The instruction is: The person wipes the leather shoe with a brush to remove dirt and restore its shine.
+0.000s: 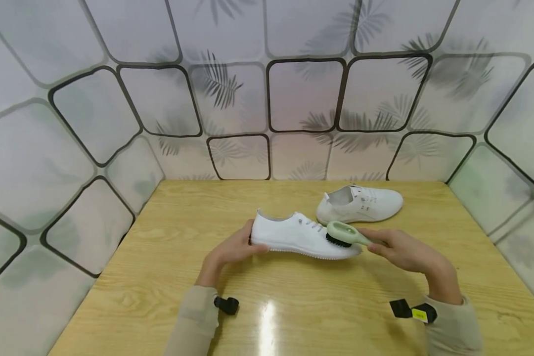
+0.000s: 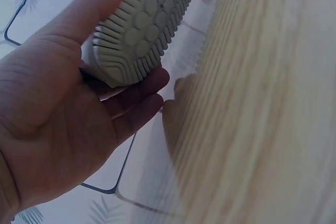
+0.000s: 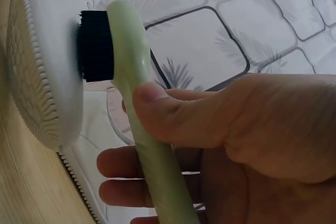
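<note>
A white lace-up shoe (image 1: 289,235) points its toe to the right, with its heel in my left hand (image 1: 236,246). In the left wrist view, thumb and fingers grip the heel end, and the ridged sole (image 2: 142,30) is tilted off the wood. My right hand (image 1: 402,248) holds a pale green shoe brush (image 3: 128,40) by its handle, thumb on one side and fingers round the other. The brush's black bristles (image 3: 96,45) touch the upper near the toe. Behind it, the second white shoe (image 1: 382,203) rests on the table, toe also to the right.
The light wooden table (image 1: 169,212) carries both shoes. Patterned cloth walls (image 1: 302,94) with dark outlines and leaf prints enclose its back and sides. A small black device (image 1: 227,305) is strapped at the left wrist, another (image 1: 420,313) at the right.
</note>
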Motion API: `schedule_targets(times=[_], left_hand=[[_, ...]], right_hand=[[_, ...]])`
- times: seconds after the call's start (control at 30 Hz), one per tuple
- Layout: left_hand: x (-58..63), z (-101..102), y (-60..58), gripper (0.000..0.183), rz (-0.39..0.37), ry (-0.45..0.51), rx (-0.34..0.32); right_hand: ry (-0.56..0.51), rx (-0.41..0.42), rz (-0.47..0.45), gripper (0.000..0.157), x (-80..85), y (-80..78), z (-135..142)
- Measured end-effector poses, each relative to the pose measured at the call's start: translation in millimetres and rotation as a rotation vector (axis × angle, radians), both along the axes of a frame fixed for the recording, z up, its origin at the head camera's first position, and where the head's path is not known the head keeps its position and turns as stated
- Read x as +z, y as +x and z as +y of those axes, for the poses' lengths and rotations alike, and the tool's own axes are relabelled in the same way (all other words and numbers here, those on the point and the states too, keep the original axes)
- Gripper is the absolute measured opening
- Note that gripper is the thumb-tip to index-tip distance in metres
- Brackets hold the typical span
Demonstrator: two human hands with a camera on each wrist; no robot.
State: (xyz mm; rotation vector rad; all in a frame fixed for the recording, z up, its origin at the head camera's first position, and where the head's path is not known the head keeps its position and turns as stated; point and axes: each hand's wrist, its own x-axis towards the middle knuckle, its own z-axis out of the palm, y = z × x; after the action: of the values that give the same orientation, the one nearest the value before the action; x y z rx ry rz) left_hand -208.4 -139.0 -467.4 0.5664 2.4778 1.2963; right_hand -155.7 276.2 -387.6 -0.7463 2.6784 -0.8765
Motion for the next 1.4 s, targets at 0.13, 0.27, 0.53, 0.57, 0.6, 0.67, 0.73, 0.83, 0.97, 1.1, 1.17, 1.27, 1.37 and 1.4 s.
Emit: schedule_targets(times=[0.13,0.27,0.53,0.57,0.6,0.67,0.73,0.83,0.97,1.1,1.17,1.27,1.37,1.4], left_hand=[[-1.9,-3,-3.3,0.084,0.048,-0.047,-0.003],[-3.0,-4,-5.4,0.083,0.063,-0.046,-0.025],[-3.2,-2,-5.1,0.085,0.057,-0.068,-0.030],[-3.4,-2,-5.1,0.085,0.056,-0.077,-0.029],[-3.5,-2,-5.0,0.085,0.057,-0.087,-0.026],[-3.6,-2,-5.1,0.084,0.063,-0.103,-0.012],[-3.3,-2,-5.3,0.083,0.073,-0.114,0.001],[-3.3,-1,-5.9,0.080,0.091,-0.125,0.011],[-3.6,1,-6.1,0.077,0.098,-0.140,0.008],[-3.6,2,-5.3,0.077,0.108,-0.153,0.006],[-3.2,3,-5.1,0.077,0.109,-0.156,0.006],[-2.2,3,-5.1,0.078,0.111,-0.156,0.003],[-1.8,3,-5.1,0.078,0.121,-0.159,-0.004],[-1.5,3,-4.8,0.078,0.123,-0.159,-0.005]], right_hand=[[0.005,0.014,-0.020,0.046,-1.1,-0.6,0],[0.011,0.034,-0.010,0.047,-2.6,-1.6,0],[0.007,0.005,0.007,0.046,-3.6,-0.6,-3],[0.008,0.002,0.009,0.046,-4.2,-0.7,-4],[0.010,0.003,0.012,0.046,-4.5,-0.9,-5],[0.011,0.011,0.016,0.046,-5.2,-2.1,-7],[0.016,0.016,0.010,0.046,-5.6,-3.5,-8],[0.041,-0.004,-0.026,0.046,-5.9,-5.3,-6],[0.101,-0.064,-0.067,0.047,-7.7,-7.0,-7],[0.080,-0.058,-0.101,0.046,-9.5,-7.8,-13],[0.036,-0.019,-0.129,0.040,-9.5,-7.6,-17],[-0.009,0.009,-0.173,0.041,-8.0,-5.6,-15],[0.019,-0.011,-0.196,0.042,-7.0,-3.4,-8],[0.037,-0.028,-0.198,0.045,-7.3,-3.2,-6]])
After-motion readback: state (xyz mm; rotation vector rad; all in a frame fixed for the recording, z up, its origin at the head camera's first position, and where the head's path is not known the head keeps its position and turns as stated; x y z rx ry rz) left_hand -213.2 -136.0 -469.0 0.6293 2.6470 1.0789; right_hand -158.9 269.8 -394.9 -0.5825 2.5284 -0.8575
